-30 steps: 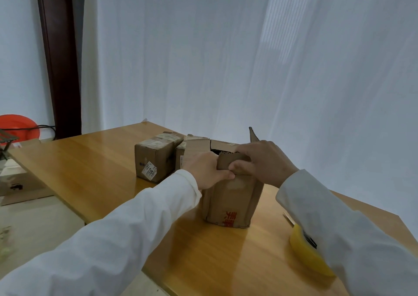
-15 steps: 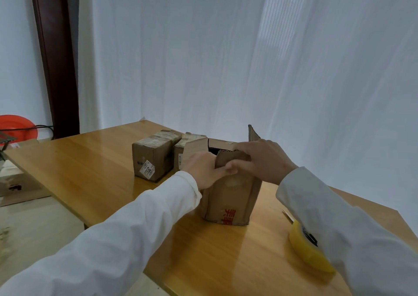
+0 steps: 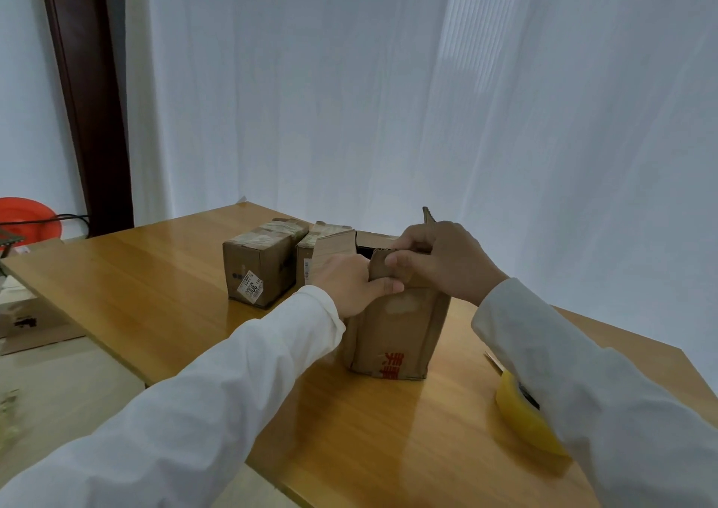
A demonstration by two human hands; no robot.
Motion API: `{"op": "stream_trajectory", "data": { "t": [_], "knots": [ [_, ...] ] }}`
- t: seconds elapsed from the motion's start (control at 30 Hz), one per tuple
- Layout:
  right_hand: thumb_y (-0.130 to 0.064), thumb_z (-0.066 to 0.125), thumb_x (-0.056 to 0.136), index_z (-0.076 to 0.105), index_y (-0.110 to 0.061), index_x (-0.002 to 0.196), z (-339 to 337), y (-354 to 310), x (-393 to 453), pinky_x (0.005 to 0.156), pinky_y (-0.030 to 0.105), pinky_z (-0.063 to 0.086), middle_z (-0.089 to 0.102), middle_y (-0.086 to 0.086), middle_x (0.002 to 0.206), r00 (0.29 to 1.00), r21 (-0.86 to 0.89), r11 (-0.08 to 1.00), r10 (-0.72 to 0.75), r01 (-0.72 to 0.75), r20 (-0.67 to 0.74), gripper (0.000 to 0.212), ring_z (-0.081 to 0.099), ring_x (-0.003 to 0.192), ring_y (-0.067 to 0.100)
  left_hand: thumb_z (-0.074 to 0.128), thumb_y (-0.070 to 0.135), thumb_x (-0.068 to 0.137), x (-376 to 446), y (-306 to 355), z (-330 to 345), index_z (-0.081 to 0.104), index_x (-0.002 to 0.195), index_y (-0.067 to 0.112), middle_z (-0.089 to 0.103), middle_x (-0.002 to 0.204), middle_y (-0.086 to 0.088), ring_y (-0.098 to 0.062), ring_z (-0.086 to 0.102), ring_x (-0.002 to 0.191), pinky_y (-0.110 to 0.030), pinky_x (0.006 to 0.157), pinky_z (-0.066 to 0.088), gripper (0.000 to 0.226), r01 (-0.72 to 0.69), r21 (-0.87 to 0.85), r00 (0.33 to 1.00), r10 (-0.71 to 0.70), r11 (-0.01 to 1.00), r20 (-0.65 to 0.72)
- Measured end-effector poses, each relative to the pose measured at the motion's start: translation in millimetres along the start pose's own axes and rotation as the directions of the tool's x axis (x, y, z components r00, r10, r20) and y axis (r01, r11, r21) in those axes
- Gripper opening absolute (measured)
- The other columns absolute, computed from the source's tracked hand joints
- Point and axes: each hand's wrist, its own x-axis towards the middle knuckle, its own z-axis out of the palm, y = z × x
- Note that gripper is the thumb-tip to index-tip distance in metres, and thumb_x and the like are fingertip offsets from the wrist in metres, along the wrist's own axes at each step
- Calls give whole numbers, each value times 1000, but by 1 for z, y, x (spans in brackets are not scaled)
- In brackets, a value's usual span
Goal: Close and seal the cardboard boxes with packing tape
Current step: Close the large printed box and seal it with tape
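The open box [image 3: 396,328] stands upright on the wooden table [image 3: 163,290], toward its near-right part, with red print low on the face turned to us. Its top is not yet shut: one flap [image 3: 334,249] rises at the left, a narrow flap [image 3: 427,215] sticks straight up at the far side behind our right hand, and the dark opening shows between them. We have both hands on the near flap [image 3: 379,270], which is bent over the front edge. Our left hand [image 3: 349,286] is curled, its thumb lying across the bottom of that flap and pinching it against the box front. Our right hand [image 3: 443,260] comes over from the right, fingers curled round the flap's top edge and thumb pressed on its front face. The two hands touch at the thumbs.

Behind and to the left sit two more boxes, side by side and touching. The left one [image 3: 260,266] is taped over its top and carries a white label on its near face; the second [image 3: 314,235], also taped, is mostly hidden by the raised flap and our left hand.

The tape roll [image 3: 520,418], yellow, lies on the table at the right, near the edge, partly hidden under our right sleeve [image 3: 582,391]. Both sleeves are white. A white curtain [image 3: 388,99] hangs behind the table.
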Motion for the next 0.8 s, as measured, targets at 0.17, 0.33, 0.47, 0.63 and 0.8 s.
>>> {"op": "stream_trajectory", "data": {
  "t": [0.17,0.33,0.47,0.63,0.8],
  "knots": [
    [-36,68,82,64,-43,72,1,0,1,84,30,47,67,-20,76,999,-9,999,-31,31,6,12,60,85,3,56,52,87,0,0,0,62,74,12,57,66,-4,-17,56,68,-29,64,42,42,12,-33,1000,-12,999,-1],
    [-36,68,81,65,-21,81,-12,14,-5,65,26,40,63,-5,72,986,-298,952,-13,63,165,16,55,69,10,63,49,84,-1,-5,2,70,91,15,68,85,-2,-16,61,85,-34,82,52,35,8,-96,1000,-8,995,4],
    [-41,62,85,61,-17,79,-7,24,-14,60,26,36,62,0,70,997,-444,893,-57,71,46,25,54,66,16,64,50,83,-2,1,4,64,75,26,61,75,6,-16,59,85,-34,81,51,26,14,5,999,-14,1000,-39],
    [-45,57,87,59,-17,77,-6,22,-12,63,25,31,57,-4,67,997,-440,895,-67,80,45,30,53,66,15,63,49,84,-5,4,7,65,81,22,64,83,1,-18,59,89,-38,86,48,27,15,12,995,-14,1000,-102],
    [-41,52,92,61,-18,87,-7,22,-10,70,26,31,57,-7,72,992,-482,867,-98,126,82,26,50,75,13,62,49,84,-2,5,9,65,80,20,66,84,0,-20,60,88,-38,85,48,29,14,-3,992,-14,1000,-129]
  ]
}}
